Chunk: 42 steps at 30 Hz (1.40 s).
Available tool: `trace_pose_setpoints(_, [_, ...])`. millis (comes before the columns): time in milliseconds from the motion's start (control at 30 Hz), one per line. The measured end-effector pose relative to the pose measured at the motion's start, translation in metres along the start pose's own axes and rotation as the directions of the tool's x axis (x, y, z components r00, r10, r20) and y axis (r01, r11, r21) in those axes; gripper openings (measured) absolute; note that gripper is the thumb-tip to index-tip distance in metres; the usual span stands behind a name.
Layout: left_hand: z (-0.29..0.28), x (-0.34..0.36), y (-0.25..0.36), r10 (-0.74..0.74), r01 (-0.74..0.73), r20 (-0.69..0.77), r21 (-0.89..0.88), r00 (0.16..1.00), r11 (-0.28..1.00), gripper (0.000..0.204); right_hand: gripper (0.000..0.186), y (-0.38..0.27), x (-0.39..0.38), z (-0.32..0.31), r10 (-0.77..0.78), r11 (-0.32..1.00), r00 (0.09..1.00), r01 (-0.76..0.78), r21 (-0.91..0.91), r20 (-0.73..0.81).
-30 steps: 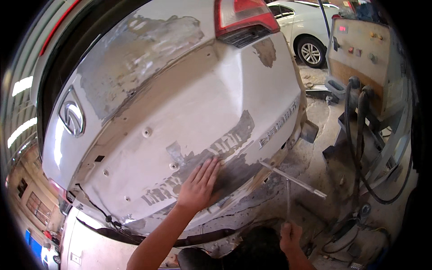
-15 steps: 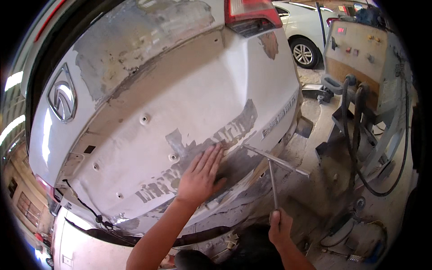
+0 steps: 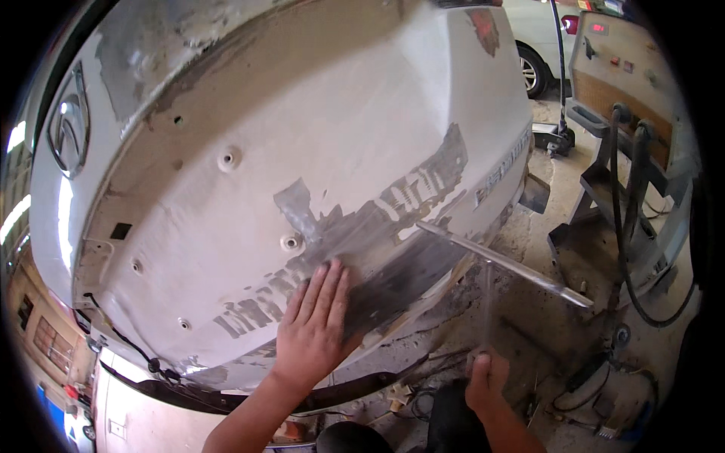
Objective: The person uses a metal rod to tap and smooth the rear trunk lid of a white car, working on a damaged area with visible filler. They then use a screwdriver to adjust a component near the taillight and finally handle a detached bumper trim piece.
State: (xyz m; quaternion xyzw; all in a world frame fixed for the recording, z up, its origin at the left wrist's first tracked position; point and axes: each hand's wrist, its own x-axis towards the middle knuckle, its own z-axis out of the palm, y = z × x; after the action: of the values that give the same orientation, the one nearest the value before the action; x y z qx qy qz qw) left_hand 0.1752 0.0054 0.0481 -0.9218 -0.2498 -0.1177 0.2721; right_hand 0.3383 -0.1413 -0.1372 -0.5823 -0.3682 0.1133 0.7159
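Note:
My left hand (image 3: 313,325) lies flat on the lower part of a white car tailgate (image 3: 355,128), fingers stretched out, beside a dark grey sanded patch (image 3: 411,279). My right hand (image 3: 487,381) is closed around the lower end of a T-shaped metal bar (image 3: 513,266). The stem rises from my fist, a little blurred. Its crossbar slants over the tailgate's lower right edge, one end at the panel; whether that end touches, I cannot tell. Grey stripes of bared surface and a round mounting hole (image 3: 291,242) lie above my left fingertips.
At the right stands a machine (image 3: 627,68) with thick black cables (image 3: 618,204) hanging from it. A floor jack (image 3: 555,140) and another white car (image 3: 532,34) are behind. Tools and hoses lie on the dusty floor at lower right. A black cord (image 3: 124,340) hangs at the tailgate's left.
The view has come closer to the tailgate. My left hand has slid left and down along the panel. The crossbar's outer end has swung right and nearer, still in my right hand's grip.

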Motion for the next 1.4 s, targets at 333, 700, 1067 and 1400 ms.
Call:
trace_pose_setpoints(333, [0.025,-0.041,0.01,-0.265,0.255,-0.168,-0.081,0.949,0.964,0.075,0.037,0.025,0.002,-0.015,-0.142,0.976,0.989,0.148,-0.16,0.048])
trace_pose_setpoints(700, [0.032,-0.024,0.009,-0.223,0.169,-0.278,-0.205,0.934,0.964,0.081,0.04,-0.057,0.066,0.005,-0.177,0.93,0.975,0.12,0.348,0.137])
trace_pose_setpoints(1067, [0.022,-0.03,0.016,-0.303,0.274,-0.289,-0.138,0.908,0.952,0.073,0.041,-0.055,0.075,0.014,-0.25,0.923,0.937,0.155,0.352,0.243])
trace_pose_setpoints(1400, [0.027,-0.029,0.045,-0.533,0.489,-0.268,-0.216,0.802,0.845,0.073,0.039,-0.007,0.072,-0.027,-0.39,0.887,0.819,0.457,-0.068,0.421])
